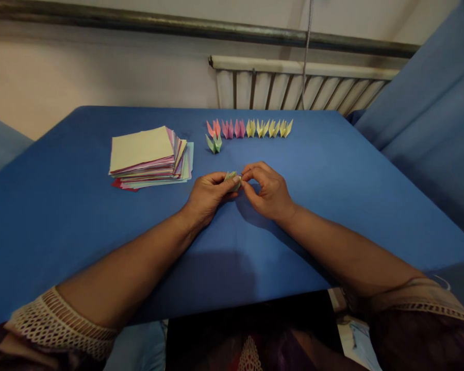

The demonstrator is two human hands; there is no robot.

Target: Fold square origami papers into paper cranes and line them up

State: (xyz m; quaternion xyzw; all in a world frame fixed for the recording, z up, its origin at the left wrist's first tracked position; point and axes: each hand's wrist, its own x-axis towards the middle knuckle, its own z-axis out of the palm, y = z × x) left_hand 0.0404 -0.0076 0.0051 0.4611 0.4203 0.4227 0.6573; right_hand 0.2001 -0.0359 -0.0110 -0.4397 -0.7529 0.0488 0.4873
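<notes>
My left hand (211,196) is closed on a small pale yellow-green folded paper (233,178), with the thumb pressed across its front. From the other side my right hand (268,189) pinches the paper's right end between thumb and fingertips. Both hands hold it just above the blue table, and the fingers partly cover its shape. Beyond them stands a row of small folded paper cranes, among them a pink one (228,129) and a yellow one (262,128). A light green crane (214,144) stands in front of the row's left end.
Left of my hands lies a thick, uneven stack of coloured paper sheets (142,149), pale yellow on top. The blue-covered table (320,170) reaches back to a wall with a radiator (286,85) and a pipe (158,23). A blue curtain (429,103) hangs on the right.
</notes>
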